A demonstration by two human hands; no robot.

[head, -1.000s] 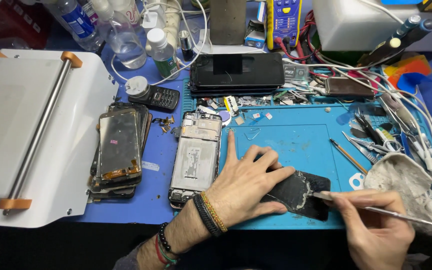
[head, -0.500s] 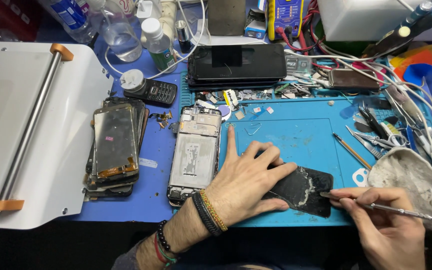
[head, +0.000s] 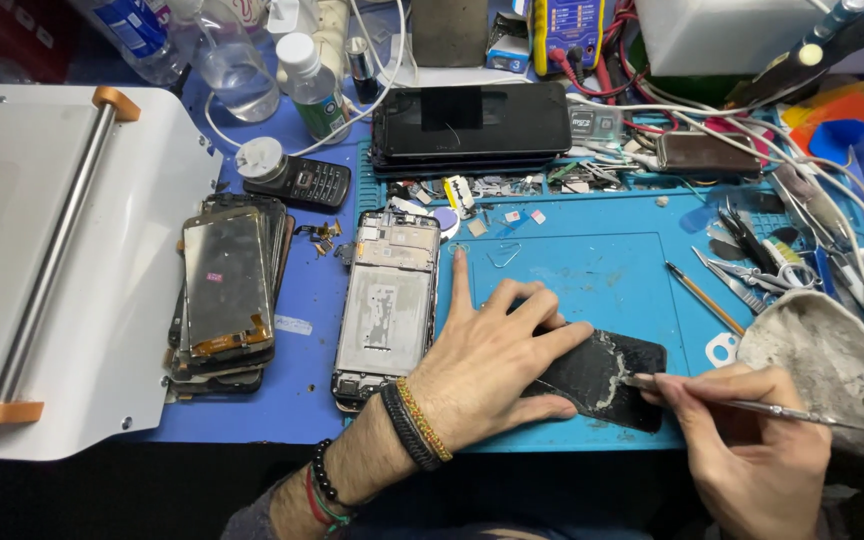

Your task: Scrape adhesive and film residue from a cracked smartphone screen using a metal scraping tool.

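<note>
My left hand [head: 497, 355] lies flat with fingers spread on a black phone back panel [head: 607, 375], pinning it to the blue work mat [head: 592, 255]. The panel carries whitish glue residue near its right end. My right hand [head: 742, 440] grips a thin metal scraping tool [head: 802, 412] like a pen, its tip touching the panel's residue-covered right part. Beads and bands circle my left wrist.
An opened phone frame [head: 387, 305] lies left of my hand, a stack of phone screens [head: 227, 290] further left, and a white machine [head: 52, 260] at far left. Black phones [head: 472, 125], bottles [head: 312, 85], a keypad phone [head: 297, 180], tweezers and cables, and a dirty cloth [head: 822, 365] crowd the back and right.
The view has shifted slightly. My left hand stays pressed on the panel; the right hand's tool tip has crept a little along the panel's residue.
</note>
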